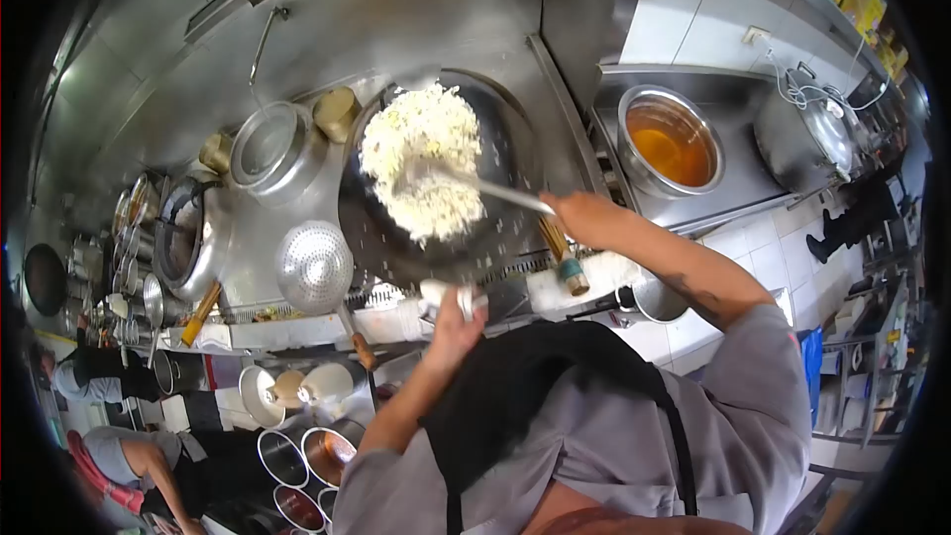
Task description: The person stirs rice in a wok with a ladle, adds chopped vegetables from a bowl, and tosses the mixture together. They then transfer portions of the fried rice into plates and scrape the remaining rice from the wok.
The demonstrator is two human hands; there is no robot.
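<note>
A large black wok [362,238] sits on the steel range, with a heap of fried rice [421,139] in it. My right hand [589,219] is closed around the handle of a long metal wok ladle [510,195]. The ladle's head lies in the rice, blurred and partly buried. At the wok's near edge, my left hand [458,325] grips a folded white cloth [436,291]. Whether the cloth is wrapped around a wok handle is hidden. Loose grains cling to the wok's dark wall.
Left of the wok lie a perforated skimmer [315,266] and a steel pot with a strainer [267,144]. A steel pot of orange liquid [672,144] stands at right. A teal-banded brush [572,272] rests by the front edge. Co-workers [139,466] are at lower left.
</note>
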